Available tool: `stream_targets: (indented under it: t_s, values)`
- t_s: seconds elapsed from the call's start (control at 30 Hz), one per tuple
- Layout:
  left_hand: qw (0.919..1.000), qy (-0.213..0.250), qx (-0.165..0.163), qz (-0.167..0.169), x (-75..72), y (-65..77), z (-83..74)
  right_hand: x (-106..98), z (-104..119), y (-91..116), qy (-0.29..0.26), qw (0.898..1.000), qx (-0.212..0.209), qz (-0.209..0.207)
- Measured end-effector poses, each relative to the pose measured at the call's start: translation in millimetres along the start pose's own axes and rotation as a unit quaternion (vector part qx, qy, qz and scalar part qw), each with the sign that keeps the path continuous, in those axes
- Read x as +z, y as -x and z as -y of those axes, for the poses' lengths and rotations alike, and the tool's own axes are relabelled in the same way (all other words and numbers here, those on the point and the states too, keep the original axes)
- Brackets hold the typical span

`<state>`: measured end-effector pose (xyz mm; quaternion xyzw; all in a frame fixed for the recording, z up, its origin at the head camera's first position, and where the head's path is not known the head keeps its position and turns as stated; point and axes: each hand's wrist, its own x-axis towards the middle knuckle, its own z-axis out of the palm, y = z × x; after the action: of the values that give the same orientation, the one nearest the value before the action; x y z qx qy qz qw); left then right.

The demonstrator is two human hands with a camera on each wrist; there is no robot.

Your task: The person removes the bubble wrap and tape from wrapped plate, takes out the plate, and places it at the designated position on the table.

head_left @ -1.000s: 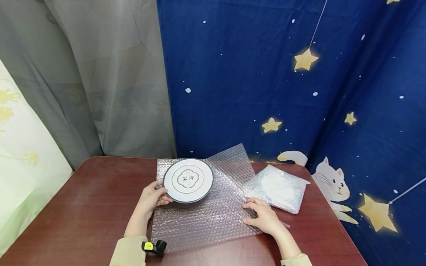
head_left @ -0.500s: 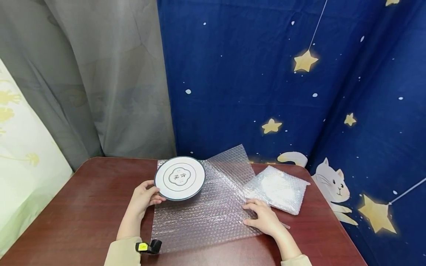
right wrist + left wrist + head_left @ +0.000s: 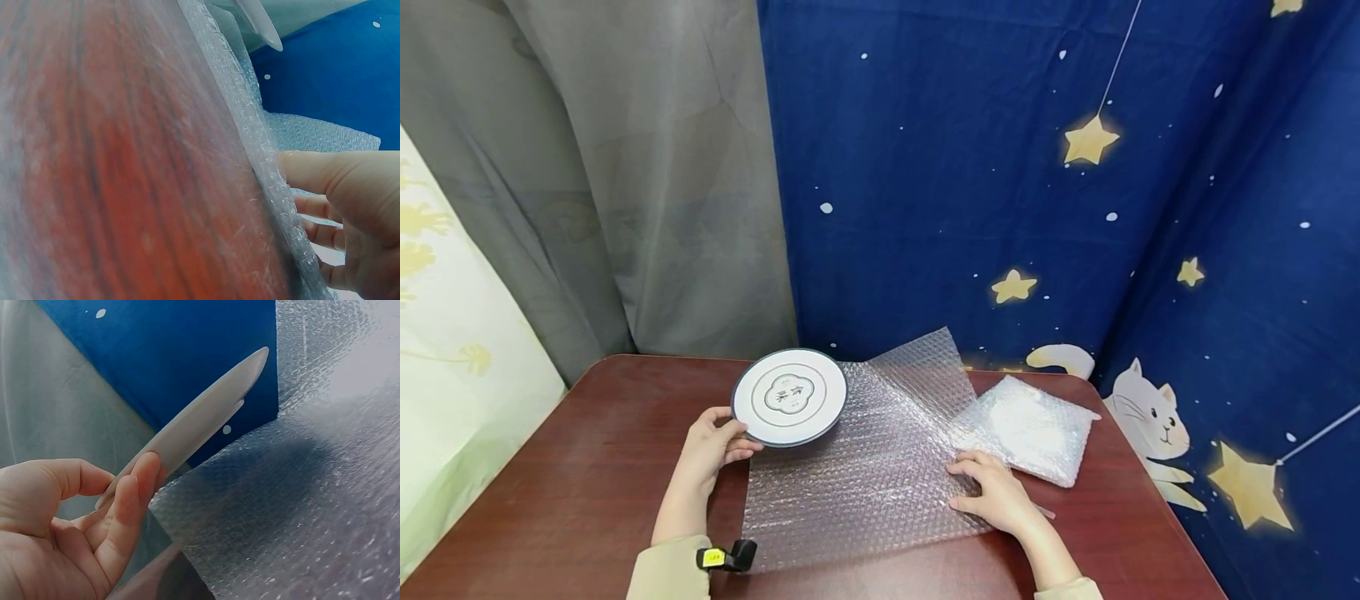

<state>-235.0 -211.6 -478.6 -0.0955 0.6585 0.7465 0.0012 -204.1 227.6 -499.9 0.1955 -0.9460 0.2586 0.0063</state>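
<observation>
My left hand (image 3: 713,443) pinches the lower left rim of a round white plate (image 3: 808,421) with a dark edge and a printed flower-shaped emblem. In the left wrist view the plate (image 3: 194,422) is seen nearly edge-on, raised and tilted, its shadow falling on the wrap. Below it a sheet of clear bubble wrap (image 3: 850,500) lies spread on the table, its far right corner sticking up. On the right part of this sheet rests my right hand (image 3: 992,493), fingers spread and slightly bent. The right wrist view has its thumb and fingertips touching the bubble wrap (image 3: 250,131).
A flat bubble-wrapped packet (image 3: 1037,429) lies at the table's back right, beside the sheet's edge. The reddish-brown table (image 3: 587,475) ends at a grey curtain (image 3: 700,208) and a blue starry curtain (image 3: 925,208) behind it.
My left hand has carried the plate to the left and slightly away from me, toward the sheet's left edge, turning it a little. My right hand stays in place on the bubble wrap.
</observation>
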Motion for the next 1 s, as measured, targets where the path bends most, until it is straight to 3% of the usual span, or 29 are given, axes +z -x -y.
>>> stream_targets:
  t_s: [1.0]
  values:
    - [0.9978,0.023,0.017,-0.059,-29.1,6.8,-8.3,3.2,-4.5,-0.6,0.001,1.000,-0.009,-0.002]
